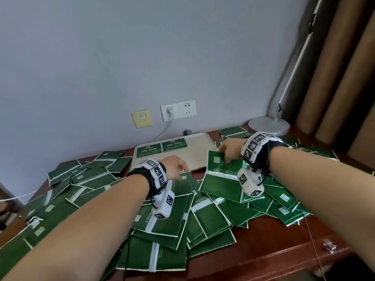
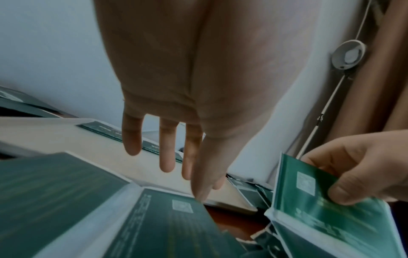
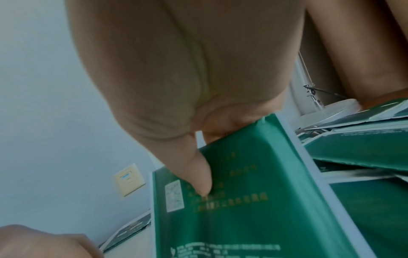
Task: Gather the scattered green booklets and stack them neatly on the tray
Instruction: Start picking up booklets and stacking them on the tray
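Green booklets (image 1: 166,216) lie scattered in a deep heap over the wooden table. A beige tray (image 1: 194,157) sits at the back; two green booklets (image 1: 162,149) lie side by side on its far left part. My right hand (image 1: 229,151) pinches an opened green booklet (image 1: 221,175), thumb on its cover, and tilts it up just right of the tray; the right wrist view shows the thumb (image 3: 198,176) pressing that booklet (image 3: 243,200). My left hand (image 1: 176,167) hovers with straight fingers (image 2: 167,153) over the heap at the tray's near edge, thumb tip at a booklet's (image 2: 167,223) corner.
A round white lamp base (image 1: 268,125) stands at the back right corner, brown curtains (image 1: 345,78) behind it. Wall sockets (image 1: 178,110) with a plugged white cable are behind the tray. Bare wood (image 1: 274,250) shows at the table's front right.
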`<state>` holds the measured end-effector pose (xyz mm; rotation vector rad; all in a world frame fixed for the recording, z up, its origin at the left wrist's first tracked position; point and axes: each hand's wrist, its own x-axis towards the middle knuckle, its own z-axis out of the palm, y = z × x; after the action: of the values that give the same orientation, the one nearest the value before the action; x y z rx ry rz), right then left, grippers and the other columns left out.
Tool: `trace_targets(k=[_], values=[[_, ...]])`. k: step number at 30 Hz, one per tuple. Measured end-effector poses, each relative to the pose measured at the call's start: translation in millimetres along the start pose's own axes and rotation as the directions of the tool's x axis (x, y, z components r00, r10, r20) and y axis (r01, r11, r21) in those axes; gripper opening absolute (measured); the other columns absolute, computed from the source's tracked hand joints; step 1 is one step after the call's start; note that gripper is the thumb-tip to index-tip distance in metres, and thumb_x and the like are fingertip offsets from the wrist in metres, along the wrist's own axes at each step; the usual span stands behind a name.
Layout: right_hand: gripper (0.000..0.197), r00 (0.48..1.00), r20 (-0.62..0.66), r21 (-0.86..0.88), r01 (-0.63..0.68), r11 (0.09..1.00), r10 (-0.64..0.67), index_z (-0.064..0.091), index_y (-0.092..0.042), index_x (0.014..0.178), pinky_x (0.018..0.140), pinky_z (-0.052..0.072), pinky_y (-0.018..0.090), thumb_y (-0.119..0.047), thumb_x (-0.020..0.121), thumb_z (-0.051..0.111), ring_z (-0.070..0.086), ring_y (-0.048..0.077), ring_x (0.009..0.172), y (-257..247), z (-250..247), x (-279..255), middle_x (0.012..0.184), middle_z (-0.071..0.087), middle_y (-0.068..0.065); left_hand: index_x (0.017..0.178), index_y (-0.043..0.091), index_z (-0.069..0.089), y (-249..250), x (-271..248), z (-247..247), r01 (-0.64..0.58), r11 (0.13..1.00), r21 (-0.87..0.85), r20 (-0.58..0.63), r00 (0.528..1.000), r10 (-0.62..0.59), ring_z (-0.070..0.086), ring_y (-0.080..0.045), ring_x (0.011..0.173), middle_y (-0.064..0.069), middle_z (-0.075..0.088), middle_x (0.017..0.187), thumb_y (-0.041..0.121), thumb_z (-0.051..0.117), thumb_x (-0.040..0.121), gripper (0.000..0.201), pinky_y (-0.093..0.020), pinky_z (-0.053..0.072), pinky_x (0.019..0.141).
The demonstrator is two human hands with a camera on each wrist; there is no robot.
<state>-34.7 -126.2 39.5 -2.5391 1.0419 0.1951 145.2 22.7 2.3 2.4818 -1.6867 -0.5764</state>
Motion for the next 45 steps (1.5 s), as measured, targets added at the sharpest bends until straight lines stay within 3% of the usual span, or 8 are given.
trace_targets(k=[4, 9, 15, 20, 26, 33, 39, 45], values=[[0.042, 1.000, -0.008, -0.012, 0.013, 1.000, -0.013, 0.065, -0.013, 0.122, 0.078, 0.047, 0.028, 0.002, 0.082, 0.064, 0.058, 0.018, 0.090, 12.2, 3.4, 8.6, 0.115, 0.066, 0.005, 0.123, 0.033, 0.064, 10.1, 16.2, 4.1, -0.029, 0.997, 0.078, 0.117, 0.993, 0.019, 0.065, -0.018, 0.096, 0.009, 0.051, 0.132, -0.001, 0.068, 0.082, 0.053, -0.018, 0.046, 0.065], [0.041, 1.000, -0.008, -0.017, 0.029, 0.999, -0.029, 0.066, -0.013, 0.121, 0.081, 0.045, 0.027, 0.001, 0.083, 0.062, 0.056, 0.018, 0.092, 17.3, 6.8, 16.0, 0.115, 0.066, 0.004, 0.122, 0.038, 0.064, 14.5, 28.3, 10.5, -0.022, 0.972, 0.233, 0.211, 0.977, -0.029, 0.057, -0.020, 0.113, 0.000, 0.051, 0.139, -0.002, 0.073, 0.076, 0.062, -0.032, 0.050, 0.094], [0.040, 0.998, -0.009, -0.017, 0.067, 0.998, -0.067, 0.066, -0.013, 0.121, 0.080, 0.042, 0.026, 0.000, 0.084, 0.061, 0.054, 0.017, 0.092, 17.3, 7.3, 17.3, 0.118, 0.064, 0.004, 0.125, 0.030, 0.062, 14.5, 31.4, 12.3, -0.042, 0.955, 0.293, 0.196, 0.981, -0.017, 0.059, -0.024, 0.112, -0.002, 0.057, 0.129, 0.007, 0.080, 0.073, 0.061, -0.033, 0.049, 0.096], [0.040, 0.997, -0.018, 0.011, 0.078, 0.997, -0.077, 0.066, -0.012, 0.121, 0.082, 0.046, 0.027, 0.000, 0.084, 0.060, 0.056, 0.018, 0.093, 15.4, 8.2, 17.4, 0.115, 0.065, 0.005, 0.122, 0.021, 0.061, 13.8, 30.3, 12.9, -0.011, 0.961, 0.276, 0.136, 0.990, -0.028, 0.059, -0.025, 0.108, -0.005, 0.058, 0.123, 0.010, 0.082, 0.073, 0.055, -0.031, 0.049, 0.090], [0.038, 0.997, -0.034, 0.041, 0.072, 0.997, -0.071, 0.068, -0.012, 0.118, 0.084, 0.050, 0.029, 0.000, 0.083, 0.060, 0.059, 0.018, 0.092, 13.7, 11.7, 18.6, 0.102, 0.065, 0.002, 0.098, 0.026, 0.064, 6.9, 28.4, 13.6, -0.001, 0.954, 0.299, 0.034, 0.999, -0.010, 0.059, -0.021, 0.098, 0.002, 0.062, 0.111, 0.024, 0.086, 0.068, 0.037, -0.031, 0.047, 0.081], [0.038, 0.995, -0.068, 0.061, 0.078, 0.995, -0.074, 0.068, -0.014, 0.116, 0.079, 0.047, 0.027, 0.001, 0.082, 0.060, 0.059, 0.019, 0.089, 6.5, 10.7, 15.6, 0.100, 0.065, 0.003, 0.082, 0.026, 0.065, -0.2, 16.5, -6.4, 0.031, 0.967, 0.252, -0.077, 0.997, -0.012, 0.059, -0.015, 0.091, 0.009, 0.067, 0.093, 0.028, 0.077, 0.078, 0.013, -0.038, 0.037, 0.093], [0.036, 0.989, -0.116, 0.032, 0.097, 0.995, -0.093, 0.068, -0.015, 0.114, 0.074, 0.045, 0.025, -0.001, 0.082, 0.061, 0.059, 0.018, 0.089, -8.7, 8.4, 2.6, 0.105, 0.066, 0.004, 0.081, 0.027, 0.056, -11.7, -8.4, -37.2, 0.054, 0.982, 0.180, -0.194, 0.981, -0.019, 0.059, -0.016, 0.084, 0.008, 0.062, 0.087, 0.025, 0.070, 0.084, 0.015, -0.033, 0.047, 0.082], [0.031, 0.975, -0.180, -0.071, 0.119, 0.990, -0.130, 0.066, -0.017, 0.111, 0.080, 0.049, 0.027, -0.004, 0.083, 0.061, 0.062, 0.020, 0.097, -24.6, 16.6, -9.4, 0.111, 0.065, 0.003, 0.078, 0.022, 0.052, -25.9, -34.0, -34.9, 0.066, 0.993, 0.101, -0.223, 0.974, -0.042, 0.056, -0.018, 0.080, 0.006, 0.055, 0.080, 0.015, 0.070, 0.085, 0.021, -0.027, 0.042, 0.071]])
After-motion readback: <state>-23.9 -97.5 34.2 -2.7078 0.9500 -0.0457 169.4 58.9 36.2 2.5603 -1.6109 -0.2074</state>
